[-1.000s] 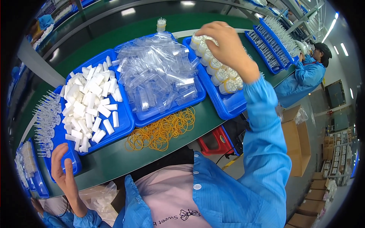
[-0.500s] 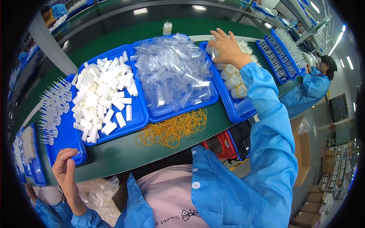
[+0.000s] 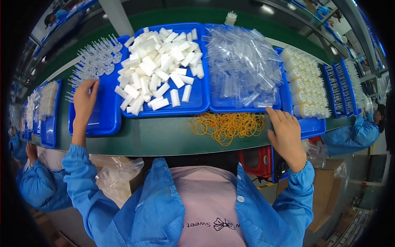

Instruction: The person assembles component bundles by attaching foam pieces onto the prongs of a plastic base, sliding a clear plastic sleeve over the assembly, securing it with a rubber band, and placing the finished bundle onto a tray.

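My left hand [image 3: 85,98] is over the left blue tray [image 3: 98,122], just short of the clear plastic pieces with thin stems [image 3: 96,55]. Its thumb and forefinger come together in a pinch, and anything between them is too small or hidden to make out. My right hand [image 3: 286,133] rests at the front rim of the tray of clear plastic sleeves [image 3: 242,66]. Its fingers are stretched out and a little apart, with nothing visible in them. Yellow rubber bands [image 3: 226,126] lie in a loose heap to its left.
White foam-like blocks [image 3: 158,70] fill the blue tray between my hands. Banded bundles [image 3: 304,82] stand in rows in the right tray. A small banded bundle [image 3: 231,18] stands behind the trays. A red stool [image 3: 255,161] is under the table. Co-workers [image 3: 45,181] sit on both sides.
My right hand has come back from the tray of banded bundles to the front of the sleeve tray. My left hand has moved forward to the stemmed pieces. The view has turned.
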